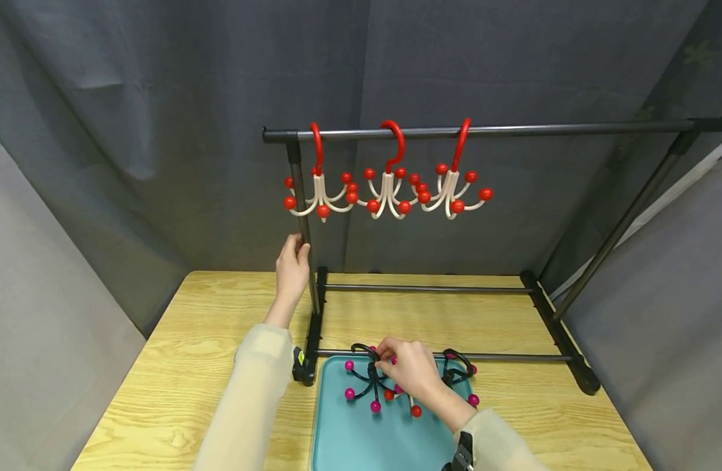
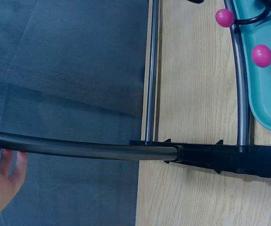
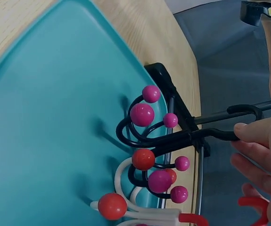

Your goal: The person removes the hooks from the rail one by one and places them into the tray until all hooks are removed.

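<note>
A black rack stands on the wooden table (image 1: 190, 340), and three red-and-white hook hangers (image 1: 387, 193) hang from its top bar (image 1: 543, 129). My left hand (image 1: 296, 252) holds the rack's left upright post (image 1: 298, 190). In the left wrist view its fingers (image 2: 3, 174) lie behind the post (image 2: 78, 149). My right hand (image 1: 390, 360) is over the teal tray (image 1: 361, 438) and pinches the hook of a black hanger with magenta balls (image 1: 363, 379). The right wrist view shows the thumb and fingers (image 3: 260, 141) on that black hook (image 3: 173, 139). A red-and-white hanger (image 3: 112, 205) lies partly under it.
A second black hanger with magenta balls (image 1: 457, 371) lies at the tray's far right corner. The rack's lower rails and feet (image 2: 229, 160) cross the table just behind the tray. Grey curtains close in the back and both sides.
</note>
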The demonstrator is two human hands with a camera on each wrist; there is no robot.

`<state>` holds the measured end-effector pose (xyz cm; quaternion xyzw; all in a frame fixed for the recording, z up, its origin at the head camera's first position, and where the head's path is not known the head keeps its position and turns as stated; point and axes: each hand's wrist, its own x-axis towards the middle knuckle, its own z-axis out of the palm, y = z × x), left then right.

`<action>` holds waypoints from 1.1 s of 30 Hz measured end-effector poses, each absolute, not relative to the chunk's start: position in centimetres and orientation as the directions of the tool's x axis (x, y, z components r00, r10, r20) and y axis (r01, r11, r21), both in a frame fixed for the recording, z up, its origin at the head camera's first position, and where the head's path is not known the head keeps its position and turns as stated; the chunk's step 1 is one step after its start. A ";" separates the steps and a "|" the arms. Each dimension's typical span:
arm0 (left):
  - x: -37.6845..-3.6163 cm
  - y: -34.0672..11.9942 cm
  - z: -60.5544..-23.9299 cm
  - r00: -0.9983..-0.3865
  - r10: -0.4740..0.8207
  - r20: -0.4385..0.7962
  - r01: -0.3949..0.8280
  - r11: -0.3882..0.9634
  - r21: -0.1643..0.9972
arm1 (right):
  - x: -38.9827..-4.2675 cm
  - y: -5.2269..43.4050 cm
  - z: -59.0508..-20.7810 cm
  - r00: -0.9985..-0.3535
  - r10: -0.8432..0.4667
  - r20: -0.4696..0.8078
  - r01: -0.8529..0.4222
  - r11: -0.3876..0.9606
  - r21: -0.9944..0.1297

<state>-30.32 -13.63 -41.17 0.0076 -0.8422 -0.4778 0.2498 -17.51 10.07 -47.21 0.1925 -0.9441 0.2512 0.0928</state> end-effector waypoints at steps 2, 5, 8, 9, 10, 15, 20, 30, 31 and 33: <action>-30.3 -13.6 -41.2 -0.876 -0.251 0.412 0.224 0.545 0.808 | -17.5 10.1 -47.2 -0.905 -0.324 0.275 -0.416 0.807 -0.419; -30.3 -13.6 -41.1 -0.877 -0.252 0.409 0.221 0.544 0.810 | -17.5 10.2 -47.2 -0.899 -0.333 0.283 -0.425 0.818 -0.387; -30.3 -13.6 -41.1 -0.878 -0.252 0.406 0.220 0.541 0.812 | -17.5 10.3 -47.2 -0.886 -0.351 0.304 -0.445 0.830 -0.337; -30.2 -13.5 -41.1 -0.878 -0.252 0.407 0.222 0.540 0.812 | -17.4 10.4 -47.2 -0.881 -0.357 0.311 -0.451 0.832 -0.322; -30.2 -13.5 -41.1 -0.878 -0.253 0.406 0.220 0.541 0.812 | -17.4 10.4 -47.3 -0.877 -0.363 0.316 -0.457 0.834 -0.310; -30.3 -13.5 -41.3 -0.875 -0.256 0.411 0.224 0.538 0.813 | -17.3 10.8 -47.1 -0.878 -0.381 0.290 -0.464 0.826 -0.319; -30.1 -13.5 -41.4 -0.874 -0.257 0.411 0.231 0.525 0.819 | -17.0 11.6 -46.3 -0.888 -0.381 0.258 -0.455 0.809 -0.371; -30.0 -13.7 -41.2 -0.886 -0.254 0.388 0.229 0.488 0.842 | -18.5 16.1 -43.5 -0.887 -0.235 0.398 -0.408 0.801 -0.437; -29.9 -13.7 -41.1 -0.886 -0.256 0.386 0.228 0.484 0.845 | -18.7 16.7 -43.2 -0.886 -0.229 0.404 -0.406 0.805 -0.433; -29.9 -13.7 -41.0 -0.886 -0.257 0.385 0.228 0.481 0.847 | -19.2 17.8 -42.6 -0.882 -0.224 0.415 -0.404 0.813 -0.419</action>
